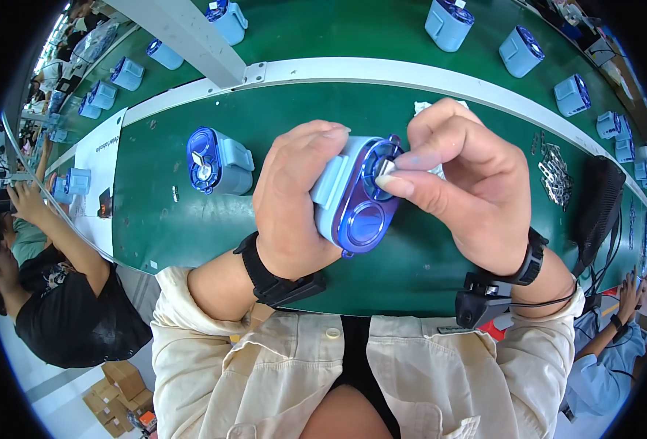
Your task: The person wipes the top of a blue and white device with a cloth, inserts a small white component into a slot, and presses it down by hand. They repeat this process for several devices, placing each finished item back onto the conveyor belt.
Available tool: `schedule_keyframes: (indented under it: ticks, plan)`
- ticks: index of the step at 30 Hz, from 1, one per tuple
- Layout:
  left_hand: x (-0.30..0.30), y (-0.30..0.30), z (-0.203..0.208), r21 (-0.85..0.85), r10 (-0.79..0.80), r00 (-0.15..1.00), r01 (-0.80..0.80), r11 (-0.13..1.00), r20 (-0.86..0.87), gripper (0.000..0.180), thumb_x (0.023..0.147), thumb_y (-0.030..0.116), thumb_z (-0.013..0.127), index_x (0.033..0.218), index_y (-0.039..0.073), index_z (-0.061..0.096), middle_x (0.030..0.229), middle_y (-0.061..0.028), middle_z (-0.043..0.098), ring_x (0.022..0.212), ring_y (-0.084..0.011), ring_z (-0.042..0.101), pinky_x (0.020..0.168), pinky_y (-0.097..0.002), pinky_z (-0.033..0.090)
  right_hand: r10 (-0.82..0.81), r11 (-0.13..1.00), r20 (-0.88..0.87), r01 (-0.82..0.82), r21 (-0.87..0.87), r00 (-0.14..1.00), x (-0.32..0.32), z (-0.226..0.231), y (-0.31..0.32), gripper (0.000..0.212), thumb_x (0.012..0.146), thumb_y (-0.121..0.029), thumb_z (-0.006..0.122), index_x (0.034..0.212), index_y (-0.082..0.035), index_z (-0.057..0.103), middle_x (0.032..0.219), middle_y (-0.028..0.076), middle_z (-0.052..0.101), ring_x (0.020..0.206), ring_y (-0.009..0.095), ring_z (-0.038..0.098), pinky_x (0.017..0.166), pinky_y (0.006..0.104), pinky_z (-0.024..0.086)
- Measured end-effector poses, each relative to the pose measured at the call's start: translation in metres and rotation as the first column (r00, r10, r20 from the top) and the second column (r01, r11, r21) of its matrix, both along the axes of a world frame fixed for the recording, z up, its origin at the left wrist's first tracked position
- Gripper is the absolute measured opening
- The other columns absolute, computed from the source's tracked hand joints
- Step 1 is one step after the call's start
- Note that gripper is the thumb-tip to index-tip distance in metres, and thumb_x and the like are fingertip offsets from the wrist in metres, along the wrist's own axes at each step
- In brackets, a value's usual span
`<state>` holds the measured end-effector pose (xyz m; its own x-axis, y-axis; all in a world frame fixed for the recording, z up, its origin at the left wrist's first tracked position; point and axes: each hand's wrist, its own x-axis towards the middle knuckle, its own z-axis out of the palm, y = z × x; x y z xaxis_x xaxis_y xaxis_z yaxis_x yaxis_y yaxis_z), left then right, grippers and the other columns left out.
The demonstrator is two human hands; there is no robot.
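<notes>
My left hand (288, 196) is wrapped round a light blue plastic case (330, 219), holding it tilted above the green table. Its glossy dark blue end faces right and has two round parts, one above the other. With thumb and forefinger, my right hand (480, 186) pinches a small silver metal piece (386, 168) at the upper round part. Fingertips partly cover the piece, so I cannot tell whether it is seated there. To the left, a similar blue case (232, 164) stands on the table with a small silver piece in its top.
A white metal rail (352, 68) crosses behind my hands; beyond it several blue cases (521, 53) stand on a green surface. Small metal parts (555, 174) lie right, beside a black pouch (600, 194) with cables. A white sheet (93, 219) lies left. People work on both sides.
</notes>
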<state>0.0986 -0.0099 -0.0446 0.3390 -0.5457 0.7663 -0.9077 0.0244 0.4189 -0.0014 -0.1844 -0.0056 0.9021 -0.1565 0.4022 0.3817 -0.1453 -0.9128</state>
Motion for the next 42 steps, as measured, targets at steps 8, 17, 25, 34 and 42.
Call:
schedule_keyframes:
  ticks: [8,17,25,34,42]
  plan:
    - [0.0,-0.001,-0.001,0.022,0.035,0.998,-0.036,0.999,0.042,0.073,0.069,0.005,0.084,0.128,-0.001,0.042,0.111,-0.0215,0.06,0.101,-0.0316,0.063,0.084,-0.0397,0.053,-0.096,0.989,0.035,0.099,-0.109,0.995,0.001,0.0,0.007,0.015,0.076,0.006,0.077,0.086,0.0,0.067,0.083,0.006,0.06,0.075,0.013,0.055,0.065,0.0258,0.043]
    - [-0.008,-0.004,0.003,-0.056,0.108,0.994,-0.109,0.992,-0.035,0.066,0.067,0.007,0.084,0.122,-0.003,0.05,0.105,-0.0161,0.064,0.092,-0.0308,0.066,0.078,-0.0366,0.054,-0.106,0.971,0.115,0.127,-0.2,0.988,0.003,0.001,0.0,0.014,0.085,-0.006,0.071,0.098,0.001,0.07,0.085,0.006,0.062,0.074,0.013,0.056,0.07,0.0257,0.044]
    - [-0.011,-0.003,0.001,-0.026,0.025,0.989,-0.029,0.999,-0.146,0.074,0.065,0.007,0.086,0.127,-0.002,0.047,0.11,-0.0159,0.062,0.091,-0.0257,0.067,0.078,-0.0316,0.055,0.231,0.924,-0.215,-0.144,0.354,0.949,0.011,-0.008,0.004,0.039,0.093,-0.018,0.063,0.127,0.0,0.056,0.113,0.007,0.058,0.104,0.014,0.055,0.089,0.0283,0.045]
    - [-0.011,0.001,-0.01,-0.025,0.001,0.991,-0.004,1.0,-0.134,0.073,0.066,0.009,0.087,0.127,-0.001,0.047,0.114,-0.0161,0.06,0.096,-0.0274,0.064,0.081,-0.0344,0.053,0.4,0.719,-0.134,-0.219,0.66,0.907,0.005,-0.02,0.035,0.048,0.1,-0.027,0.053,0.138,-0.001,0.044,0.125,0.009,0.055,0.116,0.016,0.053,0.098,0.0328,0.045]
    - [-0.013,-0.003,-0.012,-0.101,0.007,0.992,-0.019,0.995,-0.124,0.072,0.066,0.009,0.087,0.126,0.002,0.048,0.111,-0.0148,0.06,0.096,-0.0273,0.063,0.081,-0.0336,0.051,0.506,0.615,-0.177,-0.209,0.76,0.844,0.008,-0.012,0.026,0.05,0.101,-0.036,0.047,0.138,-0.002,0.043,0.125,0.009,0.054,0.115,0.017,0.054,0.099,0.0339,0.045]
